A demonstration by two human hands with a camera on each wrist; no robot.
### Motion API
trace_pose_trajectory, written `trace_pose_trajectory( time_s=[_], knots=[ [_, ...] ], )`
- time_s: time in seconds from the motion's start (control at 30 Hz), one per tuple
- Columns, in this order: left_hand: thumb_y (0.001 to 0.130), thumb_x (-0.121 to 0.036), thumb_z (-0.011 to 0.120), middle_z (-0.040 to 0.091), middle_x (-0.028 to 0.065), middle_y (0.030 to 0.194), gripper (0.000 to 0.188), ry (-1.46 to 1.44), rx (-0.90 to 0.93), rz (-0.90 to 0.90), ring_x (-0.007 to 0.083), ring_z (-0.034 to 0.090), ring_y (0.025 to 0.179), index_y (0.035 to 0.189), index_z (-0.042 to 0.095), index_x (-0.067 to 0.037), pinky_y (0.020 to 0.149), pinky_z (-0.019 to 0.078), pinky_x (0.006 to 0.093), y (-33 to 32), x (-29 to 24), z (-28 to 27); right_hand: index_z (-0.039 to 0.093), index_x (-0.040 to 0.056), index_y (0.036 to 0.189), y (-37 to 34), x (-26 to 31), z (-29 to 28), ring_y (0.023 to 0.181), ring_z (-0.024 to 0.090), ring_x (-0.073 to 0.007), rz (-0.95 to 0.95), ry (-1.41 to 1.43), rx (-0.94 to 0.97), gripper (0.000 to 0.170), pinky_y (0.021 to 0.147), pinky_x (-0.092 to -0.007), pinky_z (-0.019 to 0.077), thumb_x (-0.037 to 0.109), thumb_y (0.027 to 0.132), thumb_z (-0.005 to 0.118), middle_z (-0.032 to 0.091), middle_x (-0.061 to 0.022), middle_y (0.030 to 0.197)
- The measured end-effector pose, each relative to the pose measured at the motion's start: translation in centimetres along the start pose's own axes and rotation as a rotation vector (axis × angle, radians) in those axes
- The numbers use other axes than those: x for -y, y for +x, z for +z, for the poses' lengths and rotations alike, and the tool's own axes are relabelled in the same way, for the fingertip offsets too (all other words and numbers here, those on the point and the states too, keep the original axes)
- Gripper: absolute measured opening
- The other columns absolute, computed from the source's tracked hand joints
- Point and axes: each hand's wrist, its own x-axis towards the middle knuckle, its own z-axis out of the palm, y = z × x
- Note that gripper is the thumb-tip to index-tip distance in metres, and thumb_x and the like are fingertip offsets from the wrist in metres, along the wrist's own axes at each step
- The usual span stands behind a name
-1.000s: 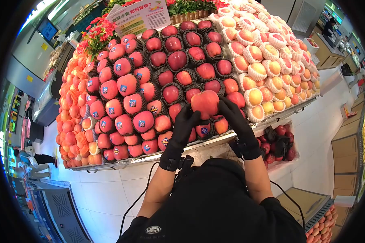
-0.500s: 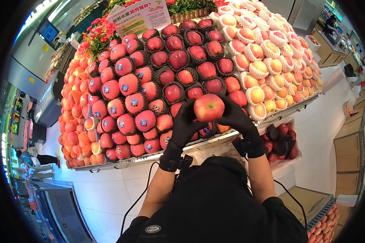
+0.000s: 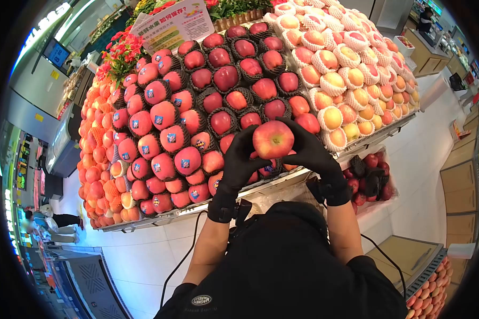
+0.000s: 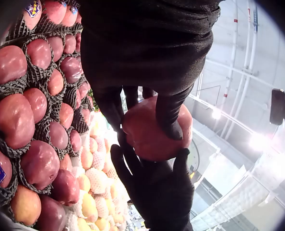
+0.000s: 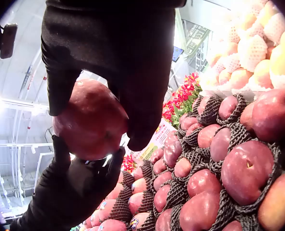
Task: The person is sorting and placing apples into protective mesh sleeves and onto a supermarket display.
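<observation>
A large red apple [image 3: 273,139] is held up between both black-gloved hands, in front of the sloping apple display. The left hand [image 3: 241,162] grips its left side, and the right hand [image 3: 313,151] curls round the right. In the head view the apple's stem hollow faces up toward the camera. From the left wrist, the thumb lies across the near side of the apple [image 4: 154,127], with the right hand's fingers below it. The right wrist view shows the apple [image 5: 90,120] gripped from both sides.
Red apples in black foam nets [image 3: 221,122] and stickered apples [image 3: 164,114] fill the display. Peach-coloured fruit in white nets [image 3: 332,83] lies to the right. A bag of dark red apples [image 3: 371,178] sits low at the right. A sign [image 3: 173,24] and red flowers [image 3: 123,50] stand behind.
Both hands have turned the apple, so its hollow now faces the head camera instead of its smooth side. In the last half second the hold has stayed nearly the same.
</observation>
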Motion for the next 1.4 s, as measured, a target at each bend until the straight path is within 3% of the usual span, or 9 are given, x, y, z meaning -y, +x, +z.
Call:
trace_pose_trajectory(
  time_s=[0.53,0.73,0.83,0.93,1.07,1.17,1.23,1.33,1.4],
  knots=[
    [0.066,0.003,0.082,0.052,0.0109,0.132,0.082,-0.139,0.018,-0.03,0.0209,0.05,0.124,0.137,0.041,-0.002,0.104,0.0438,0.0382,-0.6,0.9,-0.1,0.039,0.004,0.142,-0.1,0.6,0.0,0.12,0.053,-0.0206,-0.033,-0.131,0.0,0.08,0.101,-0.0383,0.0444,0.02,0.075,0.081,0.053,-0.0113,0.13],
    [0.078,-0.005,0.074,0.054,0.0116,0.131,0.065,0.026,0.007,-0.091,0.0202,0.051,0.121,0.136,0.044,0.0,0.102,0.0441,0.0367,-0.5,1.2,-0.9,0.043,0.0039,0.141,-0.3,0.8,0.6,0.123,0.051,-0.0181,0.062,-0.034,-0.102,0.056,0.102,-0.0346,0.0419,0.029,0.094,0.06,0.054,-0.0091,0.132],
    [0.086,-0.011,0.066,0.054,0.0107,0.131,0.055,-0.027,-0.001,-0.107,0.0208,0.052,0.12,0.135,0.044,0.001,0.101,0.0435,0.0361,-0.6,2.2,-1.3,0.042,0.0058,0.142,0.0,-0.3,0.3,0.118,0.052,-0.0174,0.045,0.101,-0.102,0.047,0.097,-0.033,0.0455,0.023,0.099,0.052,0.053,-0.0078,0.13],
    [0.09,-0.012,0.06,0.056,0.0102,0.128,0.051,-0.233,-0.059,-0.246,0.0196,0.055,0.115,0.136,0.044,0.002,0.098,0.0455,0.0341,-1.0,2.1,-1.0,0.046,0.0018,0.137,0.3,1.4,1.5,0.117,0.053,-0.0145,0.145,-0.09,-0.211,0.046,0.099,-0.0308,0.0438,0.027,0.1,0.051,0.056,-0.0068,0.127],
    [0.091,-0.01,0.054,0.059,0.0097,0.122,0.046,-0.296,-0.076,-0.262,0.0161,0.058,0.105,0.134,0.046,0.003,0.088,0.0494,0.0294,-1.2,3.1,-1.4,0.044,0.0021,0.138,-0.4,-6.1,0.4,0.117,0.052,-0.0146,0.121,0.204,-0.162,0.044,0.097,-0.0312,0.045,0.021,0.099,0.052,0.054,-0.0063,0.127],
    [0.088,-0.004,0.054,0.06,0.0097,0.117,0.042,-0.232,-0.126,-0.174,0.0145,0.061,0.096,0.13,0.049,0.004,0.08,0.0516,0.0273,-0.7,2.3,-1.0,0.04,0.0023,0.142,-0.2,-5.3,1.6,0.125,0.047,-0.0169,-0.079,0.139,-0.007,0.048,0.101,-0.0326,0.0432,0.026,0.101,0.048,0.048,-0.0068,0.138],
    [0.087,0.0,0.054,0.062,0.0098,0.112,0.039,-0.119,-0.151,-0.094,0.0146,0.063,0.091,0.125,0.051,0.004,0.076,0.0527,0.0269,0.0,1.0,-0.9,0.039,0.0029,0.142,0.4,-4.8,2.6,0.125,0.047,-0.017,0.022,0.453,-0.059,0.047,0.101,-0.0328,0.0435,0.023,0.101,0.049,0.046,-0.0075,0.139],
    [0.083,0.005,0.056,0.065,0.0106,0.105,0.034,0.015,-0.19,-0.057,0.0151,0.064,0.085,0.117,0.055,0.004,0.071,0.0542,0.0281,0.3,2.5,-1.7,0.039,0.0032,0.142,-0.1,-3.5,2.4,0.125,0.047,-0.0188,-0.189,-0.322,-0.148,0.049,0.101,-0.0332,0.0439,0.014,0.096,0.054,0.046,-0.0084,0.139],
    [0.081,0.006,0.058,0.066,0.0104,0.1,0.032,-0.005,-0.247,-0.07,0.0153,0.064,0.082,0.113,0.056,0.004,0.07,0.0546,0.0282,0.3,2.8,-1.5,0.038,0.0032,0.142,0.3,-4.0,1.6,0.125,0.047,-0.0203,-0.241,-0.54,-0.166,0.058,0.1,-0.0341,0.0442,0.01,0.089,0.06,0.046,-0.0096,0.137]
  ],
)
